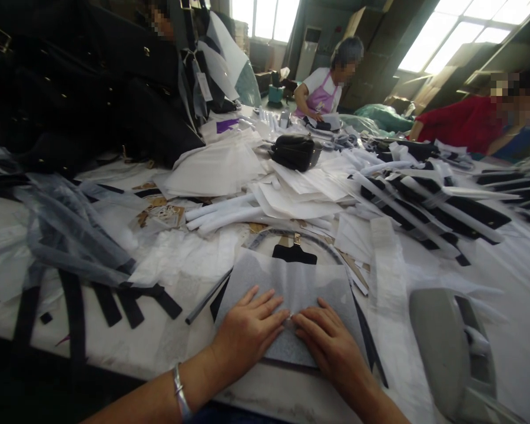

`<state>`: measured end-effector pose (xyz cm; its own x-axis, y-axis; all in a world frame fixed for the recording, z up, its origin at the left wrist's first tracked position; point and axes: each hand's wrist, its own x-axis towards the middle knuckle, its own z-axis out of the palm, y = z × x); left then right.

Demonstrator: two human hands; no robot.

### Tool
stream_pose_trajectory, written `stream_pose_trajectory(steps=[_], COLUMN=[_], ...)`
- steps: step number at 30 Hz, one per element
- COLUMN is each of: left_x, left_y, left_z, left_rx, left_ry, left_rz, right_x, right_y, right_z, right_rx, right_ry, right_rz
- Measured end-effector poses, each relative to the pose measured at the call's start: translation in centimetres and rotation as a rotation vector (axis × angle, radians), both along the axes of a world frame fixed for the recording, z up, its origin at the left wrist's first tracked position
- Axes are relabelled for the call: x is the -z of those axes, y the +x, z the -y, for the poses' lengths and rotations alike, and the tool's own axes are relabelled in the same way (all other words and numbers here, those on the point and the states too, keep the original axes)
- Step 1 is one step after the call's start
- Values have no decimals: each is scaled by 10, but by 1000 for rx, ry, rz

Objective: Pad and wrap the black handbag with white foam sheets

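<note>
A thin, translucent sheet of white paper lies over a flat black bag in front of me. The bag's curved, wrapped handle and a black tab with a gold clasp show beyond the sheet's far edge. My left hand, with a silver bangle at the wrist, rests on the sheet with its fingers stretched out. Beside it, my right hand lies on the sheet, fingers extended and slightly bent. Both hands' fingertips almost meet at the middle, near a small pale spot I cannot make out.
Black bags are heaped at the left. A grey tape dispenser stands at the right, and wrapped black straps lie at the left. White papers and a small black bag lie beyond. Two people work across the table.
</note>
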<state>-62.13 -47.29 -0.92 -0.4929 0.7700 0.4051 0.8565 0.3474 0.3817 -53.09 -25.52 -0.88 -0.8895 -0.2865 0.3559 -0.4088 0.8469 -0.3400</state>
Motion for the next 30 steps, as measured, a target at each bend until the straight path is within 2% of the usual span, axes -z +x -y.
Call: stream_pose_trajectory(steps=[6,11,16,22,30], left_x=[2,3,3,6,3], left_y=[0,0,1,3,1], left_z=[0,0,0,1,-2], left_rx=[0,-8,7,30,37], left_ry=[1,4,33,106,26], left_rz=[4,-10,-35,-78,-82], right_x=[-2,-2,1,2,1], right_y=[0,1,3,6,3], right_z=[1,1,1,2,7], right_rx=[-31,-4,-18,-20,-6], right_ry=[-12,-34,-51,-4,78], right_rz=[7,23,-31,-127,-92])
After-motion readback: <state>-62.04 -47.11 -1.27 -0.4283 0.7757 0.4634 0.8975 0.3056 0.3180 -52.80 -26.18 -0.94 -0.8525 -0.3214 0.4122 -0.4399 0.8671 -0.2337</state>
